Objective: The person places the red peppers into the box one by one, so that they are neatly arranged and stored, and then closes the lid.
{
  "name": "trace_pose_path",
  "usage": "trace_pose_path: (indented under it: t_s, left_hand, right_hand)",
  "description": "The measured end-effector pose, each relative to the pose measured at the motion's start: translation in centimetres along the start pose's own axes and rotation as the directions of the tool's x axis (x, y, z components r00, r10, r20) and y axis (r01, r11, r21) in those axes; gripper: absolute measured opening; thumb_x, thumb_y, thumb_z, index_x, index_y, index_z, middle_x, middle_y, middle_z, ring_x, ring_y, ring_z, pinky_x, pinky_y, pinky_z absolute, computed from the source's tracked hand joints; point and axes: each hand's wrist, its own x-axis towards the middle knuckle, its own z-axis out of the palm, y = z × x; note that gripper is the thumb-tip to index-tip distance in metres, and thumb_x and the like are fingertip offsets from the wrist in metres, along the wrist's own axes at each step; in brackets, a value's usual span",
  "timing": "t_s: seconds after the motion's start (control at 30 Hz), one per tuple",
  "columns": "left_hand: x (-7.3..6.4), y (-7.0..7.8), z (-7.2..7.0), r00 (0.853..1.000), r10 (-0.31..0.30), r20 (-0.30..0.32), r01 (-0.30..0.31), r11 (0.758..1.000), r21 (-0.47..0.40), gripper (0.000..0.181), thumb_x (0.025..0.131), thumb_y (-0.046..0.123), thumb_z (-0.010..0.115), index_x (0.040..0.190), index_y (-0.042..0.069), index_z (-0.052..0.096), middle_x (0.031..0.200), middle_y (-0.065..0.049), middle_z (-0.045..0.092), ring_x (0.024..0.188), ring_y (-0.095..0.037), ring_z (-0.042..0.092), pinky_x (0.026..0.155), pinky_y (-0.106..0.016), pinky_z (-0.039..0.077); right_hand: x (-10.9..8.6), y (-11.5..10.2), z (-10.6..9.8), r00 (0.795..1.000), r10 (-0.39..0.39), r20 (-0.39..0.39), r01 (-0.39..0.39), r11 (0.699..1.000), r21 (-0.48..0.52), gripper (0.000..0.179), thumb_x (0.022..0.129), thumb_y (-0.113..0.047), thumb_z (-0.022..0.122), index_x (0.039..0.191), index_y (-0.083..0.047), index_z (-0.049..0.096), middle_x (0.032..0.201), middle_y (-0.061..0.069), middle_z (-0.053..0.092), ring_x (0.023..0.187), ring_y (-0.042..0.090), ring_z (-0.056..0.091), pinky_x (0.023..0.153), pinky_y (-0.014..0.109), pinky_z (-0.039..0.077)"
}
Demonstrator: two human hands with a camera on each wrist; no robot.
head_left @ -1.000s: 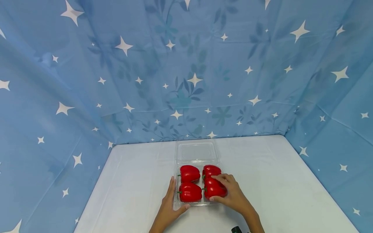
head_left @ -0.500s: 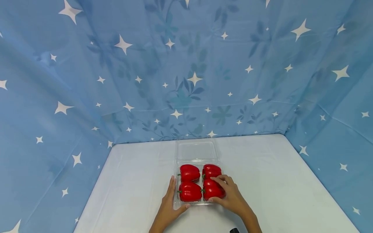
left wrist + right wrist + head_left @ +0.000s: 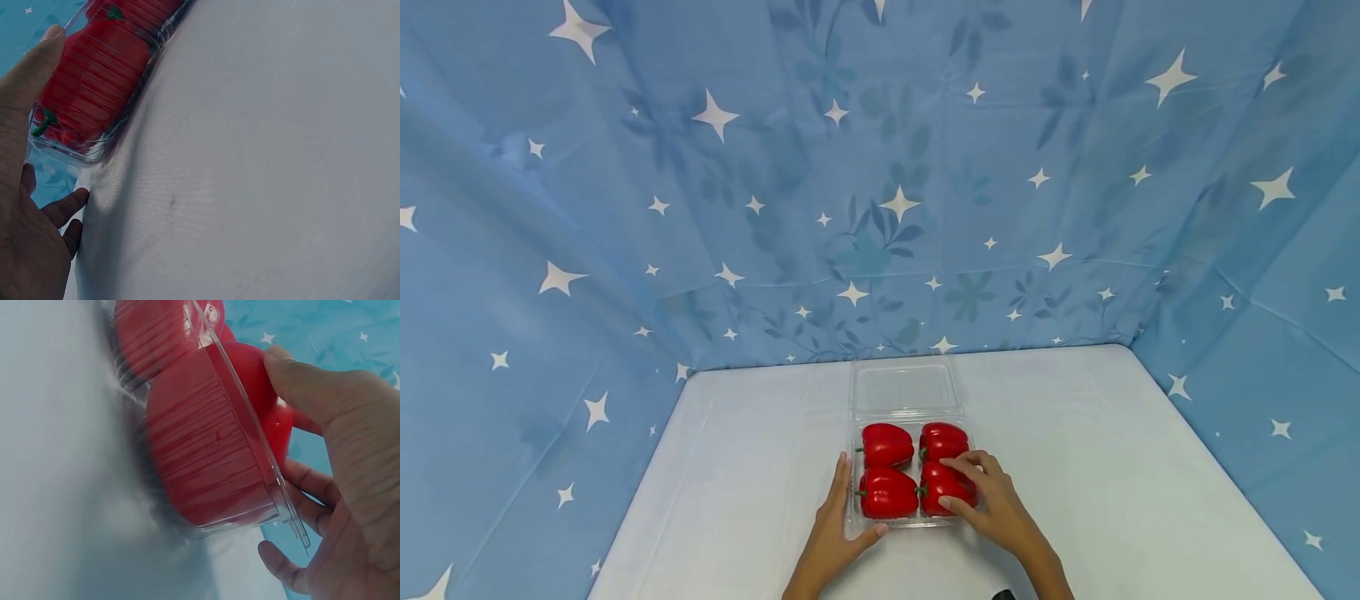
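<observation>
A clear plastic clamshell container [image 3: 891,524] lies on the table with its lid [image 3: 904,387] folded back. Several red bell peppers fill its base in two rows, green stems toward the left. My right hand [image 3: 1000,502] holds the front right bell pepper [image 3: 947,490], thumb on its near side and fingers over its far side; in the right wrist view that bell pepper [image 3: 247,369] rises above the rim. Along the container's left side, my left hand [image 3: 832,533] has its fingers extended, with the thumb at the front left corner by another bell pepper [image 3: 94,81].
A white cloth [image 3: 752,450] covers the table. Blue curtains [image 3: 880,167] with white stars hang behind it and on both sides. A small black object [image 3: 1003,595] shows at the bottom edge near the right wrist.
The front right bell pepper has shifted slightly left and settled in line with the one beside it. My right hand has moved a little left with it, and its thumb has risen. My left hand stays put.
</observation>
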Motion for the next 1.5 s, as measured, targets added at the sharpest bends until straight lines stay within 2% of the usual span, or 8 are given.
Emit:
trace_pose_path:
  t_s: [0.37, 0.7, 0.93, 1.13, 1.3, 1.4, 1.5]
  left_hand:
    - [0.1, -0.2, 0.1, 1.0, -0.001, 0.0, 0.001, 1.0, 0.004, 0.107, 0.077, 0.061, 0.072, 0.158, 0.027, 0.011, 0.165, 0.001, 0.011, 0.148, -0.032, 0.025, 0.105, -0.058, 0.041]
    - [0.0, -0.2, 0.1, 1.0, -0.002, 0.0, 0.002, 1.0, -0.008, 0.107, 0.077, 0.059, 0.073, 0.158, 0.025, 0.013, 0.165, 0.002, 0.011, 0.148, -0.032, 0.024, 0.106, -0.059, 0.04]
    - [0.1, -0.2, 0.0, 1.0, 0.008, -0.01, -0.009, 1.0, -0.018, 0.106, 0.077, 0.059, 0.073, 0.158, 0.025, 0.013, 0.165, 0.002, 0.013, 0.148, -0.031, 0.025, 0.106, -0.06, 0.04]
    - [0.1, -0.2, 0.0, 1.0, 0.006, -0.011, -0.006, 1.0, -0.021, 0.107, 0.076, 0.059, 0.073, 0.158, 0.026, 0.014, 0.165, 0.002, 0.013, 0.148, -0.031, 0.025, 0.106, -0.06, 0.04]
    - [0.1, -0.2, 0.1, 1.0, 0.0, -0.007, 0.0, 1.0, -0.017, 0.107, 0.076, 0.06, 0.073, 0.158, 0.027, 0.013, 0.165, 0.002, 0.013, 0.148, -0.031, 0.025, 0.106, -0.06, 0.04]
    - [0.1, -0.2, 0.0, 1.0, -0.004, -0.008, 0.003, 1.0, -0.018, 0.107, 0.076, 0.06, 0.073, 0.158, 0.027, 0.013, 0.165, 0.003, 0.012, 0.148, -0.031, 0.025, 0.106, -0.06, 0.04]
    - [0.1, -0.3, 0.0, 1.0, -0.006, -0.009, 0.006, 1.0, -0.021, 0.108, 0.076, 0.06, 0.073, 0.158, 0.028, 0.012, 0.165, 0.002, 0.012, 0.148, -0.032, 0.025, 0.106, -0.061, 0.04]
  right_hand:
    - [0.3, -0.2, -0.1, 1.0, 0.004, 0.027, -0.002, 0.999, -0.051, 0.052, 0.076, -0.048, 0.078, 0.122, -0.027, 0.069, 0.115, 0.001, 0.058, 0.108, 0.02, 0.057, 0.083, 0.044, 0.061]
    - [0.1, 0.0, 0.2, 1.0, -0.018, -0.022, 0.018, 0.999, -0.034, 0.046, 0.081, -0.041, 0.076, 0.122, -0.022, 0.068, 0.113, 0.0, 0.06, 0.106, 0.018, 0.058, 0.084, 0.045, 0.06]
    - [0.5, 0.1, 0.1, 0.999, 0.03, -0.02, -0.028, 0.997, 0.078, 0.036, 0.087, -0.032, 0.073, 0.12, -0.019, 0.067, 0.112, 0.0, 0.061, 0.107, 0.022, 0.061, 0.09, 0.047, 0.058]
    - [1.0, 0.4, -0.7, 0.999, 0.049, -0.011, -0.045, 0.98, 0.192, 0.032, 0.09, -0.026, 0.07, 0.12, -0.017, 0.066, 0.11, -0.003, 0.063, 0.098, 0.015, 0.064, 0.088, 0.048, 0.058]
    - [1.4, 0.5, -1.7, 0.991, 0.118, 0.068, -0.132, 0.956, 0.263, 0.034, 0.092, -0.027, 0.066, 0.124, -0.014, 0.063, 0.115, 0.004, 0.065, 0.102, 0.018, 0.063, 0.087, 0.046, 0.059]
    - [2.0, 0.8, -2.4, 0.982, 0.13, 0.134, -0.167, 0.935, 0.313, 0.039, 0.094, -0.025, 0.064, 0.129, -0.009, 0.059, 0.12, 0.011, 0.064, 0.107, 0.025, 0.062, 0.088, 0.041, 0.059]
    - [2.9, 1.0, -3.1, 0.972, 0.141, 0.187, -0.202, 0.909, 0.365, 0.042, 0.096, -0.023, 0.061, 0.133, -0.006, 0.054, 0.118, 0.016, 0.064, 0.105, 0.029, 0.064, 0.088, 0.039, 0.059]
